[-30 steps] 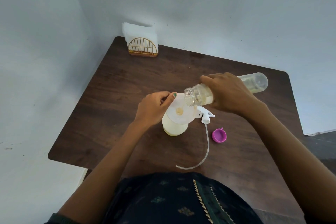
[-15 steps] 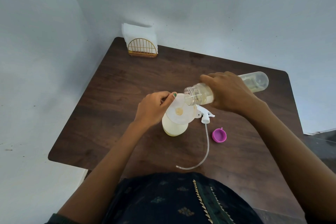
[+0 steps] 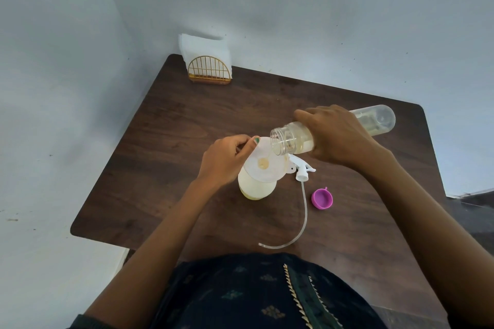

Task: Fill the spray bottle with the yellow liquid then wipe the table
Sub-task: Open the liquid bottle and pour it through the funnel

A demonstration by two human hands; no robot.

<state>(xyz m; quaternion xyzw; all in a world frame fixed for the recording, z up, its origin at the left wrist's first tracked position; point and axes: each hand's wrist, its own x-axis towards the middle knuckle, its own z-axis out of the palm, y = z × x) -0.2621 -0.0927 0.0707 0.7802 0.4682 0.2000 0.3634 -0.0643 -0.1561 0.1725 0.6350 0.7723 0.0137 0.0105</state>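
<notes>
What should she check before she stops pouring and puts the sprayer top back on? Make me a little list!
1. Funnel sits in spray bottle, steadied by left hand: ok.
2. Clear bottle, gripped by right hand, has its mouth over the funnel: ok.
3. Spray bottle full enough: cannot tell.
4. Sprayer top lying on table close by: ok.
5. Purple cap within reach: ok.
6. Napkins ready for wiping: ok.
</notes>
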